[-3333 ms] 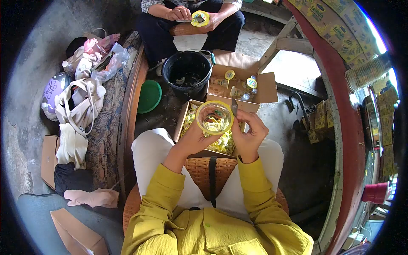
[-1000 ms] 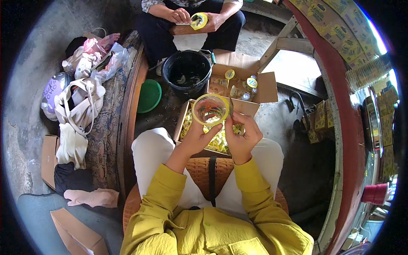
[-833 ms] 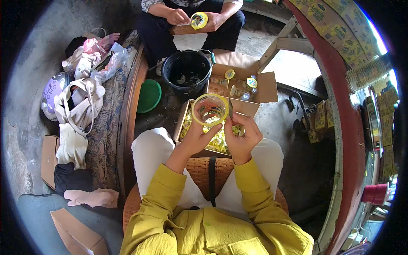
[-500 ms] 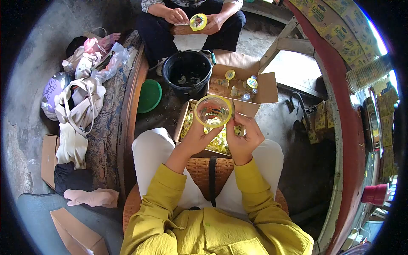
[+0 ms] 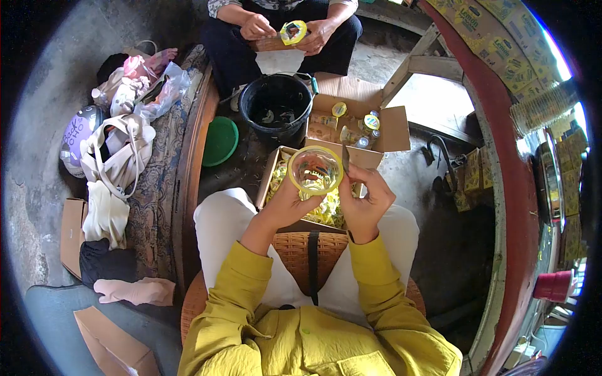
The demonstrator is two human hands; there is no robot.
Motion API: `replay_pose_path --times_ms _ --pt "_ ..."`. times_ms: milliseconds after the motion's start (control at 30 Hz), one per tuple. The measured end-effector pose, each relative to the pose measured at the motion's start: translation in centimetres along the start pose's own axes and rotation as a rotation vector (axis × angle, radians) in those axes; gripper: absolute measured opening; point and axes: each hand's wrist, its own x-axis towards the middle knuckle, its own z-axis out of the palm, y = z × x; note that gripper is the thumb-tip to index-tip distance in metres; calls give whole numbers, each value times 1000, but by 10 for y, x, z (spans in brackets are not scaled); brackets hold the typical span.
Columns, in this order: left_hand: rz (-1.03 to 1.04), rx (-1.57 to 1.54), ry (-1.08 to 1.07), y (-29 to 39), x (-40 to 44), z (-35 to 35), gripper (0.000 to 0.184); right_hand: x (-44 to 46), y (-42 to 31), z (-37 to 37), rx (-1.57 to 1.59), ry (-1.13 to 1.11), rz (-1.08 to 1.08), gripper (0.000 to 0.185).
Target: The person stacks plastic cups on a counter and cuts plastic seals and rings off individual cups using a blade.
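A clear plastic cup (image 5: 315, 170) with a yellow rim faces up in my left hand (image 5: 280, 207), whose fingers wrap round its lower left side. My right hand (image 5: 369, 199) pinches a small dark blade (image 5: 345, 158) upright against the right edge of the rim. Beneath both hands, an open cardboard box (image 5: 268, 174) holds a heap of yellow and clear strips (image 5: 326, 210). Beyond it, a second open box (image 5: 394, 128) contains several cups with yellow or printed lids.
A co-worker (image 5: 282, 28) sits opposite, holding a yellow-rimmed cup (image 5: 293, 32). Between us are a black bucket (image 5: 276, 106) and a green basin (image 5: 221, 141). Bags (image 5: 122, 150) lie at the left; a red-edged wooden frame (image 5: 523, 188) runs down the right.
Since half a second ago, my hands have moved slightly down, and my right hand with the blade also a little right. The co-worker's right hand has shifted slightly away from their cup.
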Motion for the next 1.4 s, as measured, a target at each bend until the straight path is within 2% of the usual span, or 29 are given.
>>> replay_pose_path --times_ms 267,367,467,967,1067,1167,1200,1400 --pt "-7 -145 10 4 -2 0 61 -2 3 -4 70 -52 77 17" --pt "-10 -13 3 9 -3 -1 69 -4 2 -3 78 -63 88 17" --pt "-70 -70 35 -2 -2 0 66 -4 -2 -1 76 -50 92 17" --pt "-67 -84 12 -9 0 -6 62 -3 -3 -1 -3 -56 78 19" --pt "-66 -6 -25 -4 0 -8 62 -4 0 1 21 -54 73 20" --pt "-102 -77 -82 -3 -2 -1 65 -3 1 2 50 -64 88 20" --pt "-45 -54 -80 -1 -1 -2 65 -3 1 1 59 -61 95 21" --pt "-92 -215 84 -4 -1 0 71 -5 0 4 65 25 142 19"
